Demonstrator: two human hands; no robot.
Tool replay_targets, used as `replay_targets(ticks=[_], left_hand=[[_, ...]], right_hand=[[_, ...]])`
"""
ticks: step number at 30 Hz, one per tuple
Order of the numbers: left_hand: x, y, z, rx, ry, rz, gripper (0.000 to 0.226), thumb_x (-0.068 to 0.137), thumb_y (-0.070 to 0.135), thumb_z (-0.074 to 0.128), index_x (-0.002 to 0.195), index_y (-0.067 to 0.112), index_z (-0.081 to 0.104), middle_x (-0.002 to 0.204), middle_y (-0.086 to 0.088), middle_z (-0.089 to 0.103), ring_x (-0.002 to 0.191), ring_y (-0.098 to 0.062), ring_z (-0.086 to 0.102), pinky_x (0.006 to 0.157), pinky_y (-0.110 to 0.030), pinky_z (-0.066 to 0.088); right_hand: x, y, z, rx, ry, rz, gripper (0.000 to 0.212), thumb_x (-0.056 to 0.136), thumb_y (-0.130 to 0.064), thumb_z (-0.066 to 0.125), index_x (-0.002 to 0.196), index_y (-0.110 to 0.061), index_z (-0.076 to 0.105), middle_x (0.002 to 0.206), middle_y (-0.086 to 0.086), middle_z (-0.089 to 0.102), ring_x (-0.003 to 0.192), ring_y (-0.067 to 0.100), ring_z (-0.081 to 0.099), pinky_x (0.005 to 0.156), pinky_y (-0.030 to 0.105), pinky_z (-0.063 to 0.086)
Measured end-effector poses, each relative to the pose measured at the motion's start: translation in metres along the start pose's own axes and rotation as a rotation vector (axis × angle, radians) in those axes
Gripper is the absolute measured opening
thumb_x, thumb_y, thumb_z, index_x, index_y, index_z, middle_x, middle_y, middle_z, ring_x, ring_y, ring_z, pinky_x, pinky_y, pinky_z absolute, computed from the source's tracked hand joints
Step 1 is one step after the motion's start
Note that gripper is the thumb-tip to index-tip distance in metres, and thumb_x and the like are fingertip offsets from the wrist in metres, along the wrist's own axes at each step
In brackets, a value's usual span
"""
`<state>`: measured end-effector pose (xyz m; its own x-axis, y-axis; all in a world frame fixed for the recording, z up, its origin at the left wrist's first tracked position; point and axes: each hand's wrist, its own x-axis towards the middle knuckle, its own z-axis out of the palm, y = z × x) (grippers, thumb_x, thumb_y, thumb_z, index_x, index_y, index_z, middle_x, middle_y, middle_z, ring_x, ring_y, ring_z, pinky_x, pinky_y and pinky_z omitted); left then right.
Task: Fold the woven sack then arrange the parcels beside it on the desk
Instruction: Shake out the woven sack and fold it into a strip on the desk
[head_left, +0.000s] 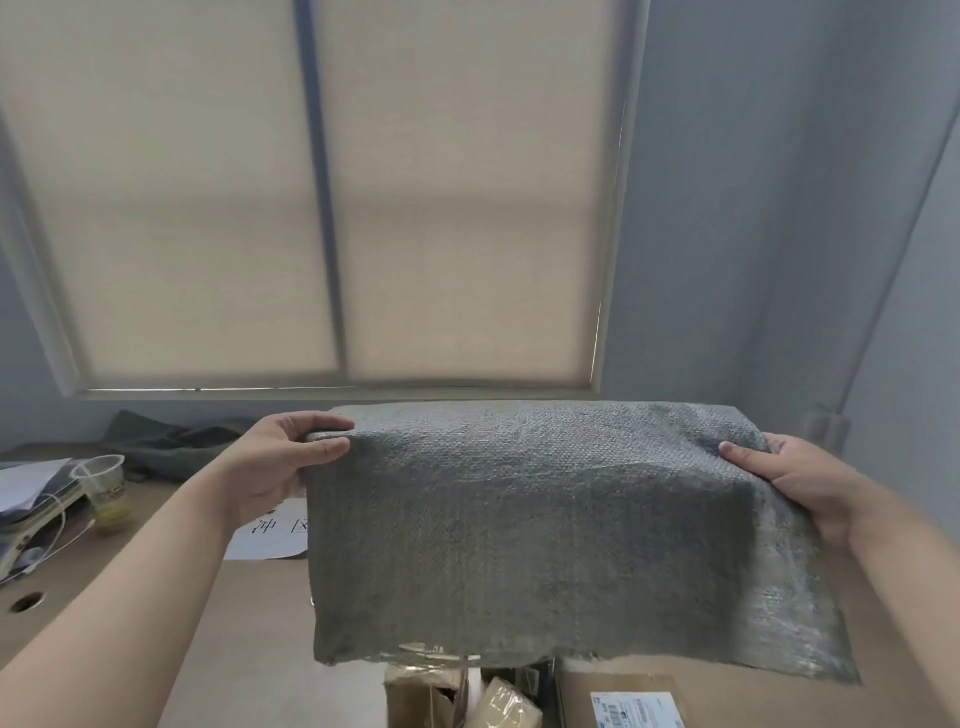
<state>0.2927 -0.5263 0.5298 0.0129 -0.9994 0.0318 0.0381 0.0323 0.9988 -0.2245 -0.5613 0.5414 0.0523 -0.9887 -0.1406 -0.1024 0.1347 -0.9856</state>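
Note:
A grey woven sack (545, 519) hangs in the air above the brown desk (249, 623), doubled over along its top edge. My left hand (283, 462) pinches the sack's upper left corner between thumb and fingers. My right hand (795, 478) grips its upper right edge, thumb on the front of the cloth. Below the sack's lower hem lie the parcels: a taped brown box (421, 696), a tan wrapped packet (504, 706) and a flat cardboard box with a white label (623, 701). The sack hides the upper parts of these parcels.
At the left stand a clear plastic cup (104, 483), a pile of papers (31, 483) and a white cable (57, 530). A white printed sheet (270, 535) lies behind my left wrist. Dark green cloth (171, 441) sits by the window sill. A cable hole (26, 603) marks the desk.

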Motion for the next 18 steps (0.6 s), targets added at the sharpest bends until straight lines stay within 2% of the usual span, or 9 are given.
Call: replay_targets(ticks=[2, 3, 5, 7, 9, 11, 13, 15, 18], left_hand=[[0.004, -0.001, 0.003, 0.027, 0.048, 0.013, 0.082, 0.016, 0.042, 0.103, 0.09, 0.015, 0.081, 0.088, -0.005, 0.076, 0.073, -0.015, 0.073, 0.064, -0.03, 0.061], [0.006, -0.001, 0.004, 0.037, 0.064, 0.018, 0.083, 0.016, 0.043, 0.103, 0.091, 0.015, 0.081, 0.088, -0.004, 0.076, 0.074, -0.015, 0.073, 0.067, -0.031, 0.061], [0.007, -0.003, 0.005, 0.058, 0.048, 0.025, 0.084, 0.019, 0.04, 0.103, 0.096, 0.016, 0.08, 0.091, -0.007, 0.076, 0.079, -0.018, 0.073, 0.073, -0.033, 0.061], [0.007, -0.003, 0.009, 0.104, 0.011, 0.006, 0.082, 0.025, 0.026, 0.104, 0.102, 0.016, 0.078, 0.093, -0.011, 0.075, 0.083, -0.02, 0.072, 0.075, -0.031, 0.062], [0.007, -0.003, 0.018, 0.155, 0.029, -0.002, 0.064, 0.048, 0.003, 0.095, 0.108, 0.014, 0.074, 0.094, -0.014, 0.072, 0.082, -0.02, 0.07, 0.077, -0.032, 0.06], [0.008, -0.005, 0.027, 0.178, 0.086, 0.022, 0.048, 0.065, -0.004, 0.082, 0.109, 0.012, 0.071, 0.093, -0.013, 0.068, 0.081, -0.021, 0.066, 0.079, -0.036, 0.053], [0.01, -0.007, 0.035, 0.194, 0.14, 0.081, 0.036, 0.076, -0.006, 0.079, 0.107, 0.01, 0.07, 0.089, -0.011, 0.066, 0.073, -0.015, 0.062, 0.071, -0.03, 0.048], [0.012, -0.008, 0.043, 0.197, 0.207, 0.131, 0.027, 0.084, -0.01, 0.07, 0.106, 0.007, 0.068, 0.083, -0.008, 0.063, 0.057, -0.003, 0.057, 0.053, -0.017, 0.045], [0.014, -0.008, 0.054, 0.188, 0.291, 0.179, 0.022, 0.086, -0.011, 0.068, 0.1, 0.007, 0.069, 0.072, -0.005, 0.061, 0.042, 0.002, 0.05, 0.041, -0.01, 0.038]], right_hand=[[0.002, 0.001, 0.002, -0.165, 0.105, -0.06, 0.026, 0.097, -0.018, 0.061, 0.113, 0.002, 0.065, 0.086, 0.012, 0.076, 0.066, 0.019, 0.071, 0.058, 0.028, 0.058], [0.003, 0.003, 0.003, -0.238, 0.17, -0.103, 0.029, 0.096, -0.02, 0.064, 0.115, 0.003, 0.062, 0.089, 0.009, 0.073, 0.072, 0.017, 0.068, 0.065, 0.029, 0.054], [0.007, 0.006, 0.001, -0.272, 0.292, -0.181, 0.047, 0.091, -0.024, 0.071, 0.129, -0.003, 0.053, 0.112, 0.008, 0.064, 0.095, 0.02, 0.062, 0.085, 0.032, 0.045], [0.009, 0.011, -0.006, -0.191, 0.261, -0.192, 0.065, 0.08, -0.029, 0.081, 0.135, -0.013, 0.049, 0.127, 0.011, 0.058, 0.108, 0.026, 0.061, 0.091, 0.036, 0.047], [0.008, 0.013, -0.015, -0.122, 0.135, -0.192, 0.084, 0.055, -0.041, 0.094, 0.127, -0.019, 0.056, 0.119, 0.014, 0.064, 0.094, 0.027, 0.069, 0.079, 0.035, 0.056], [0.007, 0.012, -0.023, -0.131, 0.021, -0.219, 0.099, 0.028, -0.047, 0.099, 0.116, -0.017, 0.064, 0.107, 0.011, 0.069, 0.083, 0.019, 0.071, 0.069, 0.028, 0.059], [0.008, 0.012, -0.03, -0.156, -0.043, -0.214, 0.091, 0.028, -0.032, 0.101, 0.11, -0.014, 0.068, 0.107, 0.013, 0.071, 0.085, 0.019, 0.071, 0.071, 0.028, 0.06], [0.008, 0.012, -0.035, -0.143, -0.085, -0.193, 0.077, 0.036, -0.014, 0.098, 0.108, -0.013, 0.071, 0.108, 0.02, 0.072, 0.085, 0.019, 0.07, 0.069, 0.027, 0.061], [0.011, 0.017, -0.044, -0.205, -0.056, -0.267, 0.062, 0.045, -0.017, 0.098, 0.102, -0.011, 0.075, 0.102, 0.023, 0.074, 0.08, 0.014, 0.07, 0.069, 0.019, 0.058]])
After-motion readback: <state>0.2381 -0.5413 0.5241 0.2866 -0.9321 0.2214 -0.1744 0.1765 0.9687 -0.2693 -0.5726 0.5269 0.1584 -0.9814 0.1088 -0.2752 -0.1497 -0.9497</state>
